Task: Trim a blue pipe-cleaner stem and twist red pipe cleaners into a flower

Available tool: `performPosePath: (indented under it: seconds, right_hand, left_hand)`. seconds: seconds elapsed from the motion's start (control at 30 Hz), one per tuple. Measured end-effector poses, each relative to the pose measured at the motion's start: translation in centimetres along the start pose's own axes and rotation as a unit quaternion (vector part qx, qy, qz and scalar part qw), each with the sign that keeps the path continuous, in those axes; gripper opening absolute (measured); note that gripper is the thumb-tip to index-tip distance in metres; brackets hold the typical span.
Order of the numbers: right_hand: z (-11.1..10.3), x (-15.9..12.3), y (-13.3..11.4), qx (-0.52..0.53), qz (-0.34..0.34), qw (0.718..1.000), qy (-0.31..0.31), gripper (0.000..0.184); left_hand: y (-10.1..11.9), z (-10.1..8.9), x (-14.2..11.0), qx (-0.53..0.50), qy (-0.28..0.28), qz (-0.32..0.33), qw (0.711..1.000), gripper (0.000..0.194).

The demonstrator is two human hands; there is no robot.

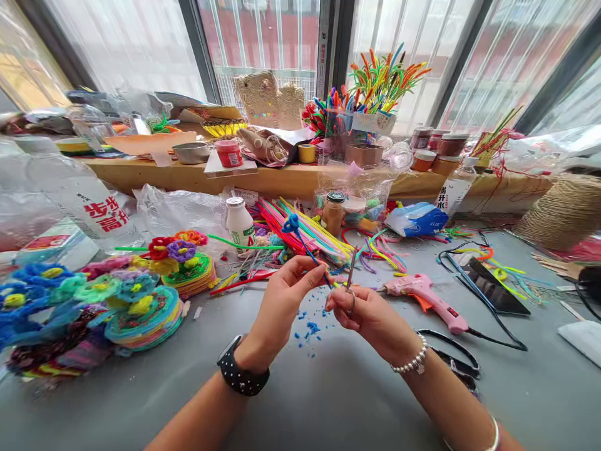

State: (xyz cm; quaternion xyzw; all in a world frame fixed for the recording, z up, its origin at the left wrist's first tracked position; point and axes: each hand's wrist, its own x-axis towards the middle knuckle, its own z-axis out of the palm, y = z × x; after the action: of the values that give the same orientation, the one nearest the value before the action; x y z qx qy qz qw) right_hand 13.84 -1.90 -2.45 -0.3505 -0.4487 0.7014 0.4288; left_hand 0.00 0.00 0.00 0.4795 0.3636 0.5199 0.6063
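My left hand (280, 307) pinches a blue pipe cleaner (292, 224) between thumb and fingertips. The pipe cleaner has a fluffy knotted end pointing up and away, and its lower part runs down toward my other hand. In my right hand (373, 322) is a small pair of scissors (352, 269), the blades pointing up and the fingers closed about the handles. Both hands are close together above the grey table. Blue fuzz clippings (312, 328) lie scattered on the table beneath them.
Pipe-cleaner flowers on coiled bases (145, 319) stand at the left. Behind my hands lie a pile of coloured pipe cleaners (305, 232), a white bottle (240, 225) and a brown jar (333, 214). A pink glue gun (434, 300) with its cord and a twine spool (556, 210) are at the right.
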Motion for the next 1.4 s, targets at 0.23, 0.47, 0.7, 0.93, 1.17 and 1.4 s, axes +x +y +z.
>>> performPosePath:
  seconds: [0.23, 0.47, 0.7, 0.93, 1.17, 1.4]
  right_hand:
    - [0.1, 0.0, -0.1, -0.006, 0.009, 1.000, -0.005, 0.024]
    - [0.1, -0.3, -0.2, -0.058, 0.010, 0.998, -0.012, 0.026]
    - [0.1, -0.2, 0.1, -0.209, -0.045, 0.970, -0.117, 0.057]
    - [0.8, -0.5, 0.0, -0.348, -0.094, 0.911, -0.202, 0.071]
    - [1.2, -1.0, -0.1, -0.346, -0.108, 0.898, -0.248, 0.070]
    - [1.2, -1.0, 0.1, -0.378, -0.092, 0.888, -0.245, 0.070]
  left_hand:
    - [0.3, 0.1, 0.1, -0.077, 0.032, 0.018, 0.996, 0.005]
    - [0.4, -0.3, 0.5, -0.170, 0.070, 0.005, 0.983, 0.006]
    - [0.4, -0.4, 0.6, -0.187, 0.063, -0.003, 0.980, 0.008]
    - [0.4, -0.2, 0.5, -0.194, 0.041, -0.015, 0.980, 0.007]
    - [0.4, 0.0, 0.3, -0.188, 0.007, -0.030, 0.982, 0.007]
    - [0.3, -0.2, 0.2, -0.178, -0.001, -0.034, 0.984, 0.008]
